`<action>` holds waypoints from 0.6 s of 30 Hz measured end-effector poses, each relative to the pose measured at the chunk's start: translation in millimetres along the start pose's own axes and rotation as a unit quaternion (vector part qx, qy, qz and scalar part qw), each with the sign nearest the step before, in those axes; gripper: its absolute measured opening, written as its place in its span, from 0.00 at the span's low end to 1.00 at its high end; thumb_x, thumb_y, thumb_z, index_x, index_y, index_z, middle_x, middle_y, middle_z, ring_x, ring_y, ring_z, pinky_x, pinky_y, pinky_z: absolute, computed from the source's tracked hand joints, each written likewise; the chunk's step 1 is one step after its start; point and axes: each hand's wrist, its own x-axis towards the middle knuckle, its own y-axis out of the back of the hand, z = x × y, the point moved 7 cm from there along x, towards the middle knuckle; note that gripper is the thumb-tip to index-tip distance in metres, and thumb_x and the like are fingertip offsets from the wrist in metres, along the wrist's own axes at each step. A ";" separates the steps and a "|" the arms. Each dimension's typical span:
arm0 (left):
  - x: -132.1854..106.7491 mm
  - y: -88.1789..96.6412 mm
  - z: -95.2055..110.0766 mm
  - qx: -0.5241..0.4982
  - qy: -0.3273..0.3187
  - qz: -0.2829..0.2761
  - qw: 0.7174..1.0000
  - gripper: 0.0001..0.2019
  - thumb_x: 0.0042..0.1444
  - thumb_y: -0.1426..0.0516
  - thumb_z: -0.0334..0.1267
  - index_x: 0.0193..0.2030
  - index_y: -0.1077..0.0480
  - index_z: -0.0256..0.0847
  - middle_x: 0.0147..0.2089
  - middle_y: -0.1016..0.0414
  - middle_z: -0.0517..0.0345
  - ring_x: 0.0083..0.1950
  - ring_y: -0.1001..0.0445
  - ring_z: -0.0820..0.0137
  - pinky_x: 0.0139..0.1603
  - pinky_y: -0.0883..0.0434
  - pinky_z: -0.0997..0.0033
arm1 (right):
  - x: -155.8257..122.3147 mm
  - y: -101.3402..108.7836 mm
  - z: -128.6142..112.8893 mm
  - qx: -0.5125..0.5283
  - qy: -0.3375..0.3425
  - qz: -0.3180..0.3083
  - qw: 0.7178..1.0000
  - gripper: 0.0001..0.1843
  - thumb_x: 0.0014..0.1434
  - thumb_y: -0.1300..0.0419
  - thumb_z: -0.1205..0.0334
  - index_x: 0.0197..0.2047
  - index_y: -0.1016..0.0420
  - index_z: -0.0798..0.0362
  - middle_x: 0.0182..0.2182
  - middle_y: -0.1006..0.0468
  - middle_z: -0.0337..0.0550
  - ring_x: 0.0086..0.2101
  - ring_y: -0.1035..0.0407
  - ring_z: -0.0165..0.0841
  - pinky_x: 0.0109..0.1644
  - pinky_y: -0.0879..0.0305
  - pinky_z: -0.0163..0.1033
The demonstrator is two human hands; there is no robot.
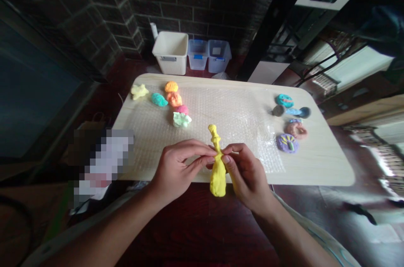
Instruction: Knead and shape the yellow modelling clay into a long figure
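Between my two hands is a piece of yellow modelling clay (218, 176), wide and rounded at the near end and narrowing to a thin, knobbly neck at the far end. My left hand (178, 166) pinches its narrow middle from the left with thumb and fingers. From the other side, my right hand (248, 174) grips the same spot, its thumb lying on the clay. The clay is held up over the table's near edge. Some fingertips are hidden behind it.
Bubble wrap (221, 107) covers much of the pale table (328, 157). Several coloured clay pieces lie at the left, among them a pale green one (182, 120). More sit at the right, including a purple disc (287, 144). Bins (172, 54) stand behind.
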 end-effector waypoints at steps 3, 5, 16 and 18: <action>-0.1 2.1 2.3 0.035 -0.013 -0.005 0.999 0.06 0.64 0.36 0.27 0.42 0.17 0.42 0.40 0.15 0.54 0.41 0.16 0.69 0.44 0.20 0.71 | 2.4 7.9 -11.7 -0.098 0.063 0.014 0.993 0.06 0.72 0.39 0.65 0.51 0.23 0.48 0.38 0.15 0.42 0.33 0.20 0.32 0.36 0.21 0.36; -0.7 2.8 2.7 0.053 -0.018 -0.010 0.998 0.06 0.64 0.36 0.28 0.42 0.17 0.41 0.40 0.15 0.54 0.41 0.17 0.69 0.43 0.21 0.71 | 2.7 10.3 -18.9 -0.143 0.105 0.013 0.984 0.09 0.70 0.37 0.68 0.51 0.19 0.49 0.41 0.13 0.44 0.35 0.18 0.33 0.39 0.19 0.38; -3.1 0.8 -9.2 0.001 0.058 0.013 0.998 0.03 0.63 0.34 0.31 0.40 0.18 0.41 0.39 0.16 0.54 0.40 0.17 0.68 0.42 0.20 0.71 | 4.0 6.7 -0.4 0.028 0.009 0.022 0.999 0.06 0.64 0.30 0.67 0.45 0.15 0.50 0.36 0.12 0.42 0.33 0.16 0.32 0.39 0.16 0.36; -2.1 -2.1 -13.2 -0.039 0.080 0.006 0.996 0.03 0.61 0.33 0.31 0.41 0.17 0.40 0.39 0.16 0.53 0.40 0.17 0.68 0.40 0.19 0.72 | 4.4 7.6 -0.6 0.045 0.010 0.033 0.998 0.06 0.64 0.30 0.67 0.44 0.15 0.49 0.35 0.12 0.42 0.33 0.17 0.32 0.39 0.17 0.35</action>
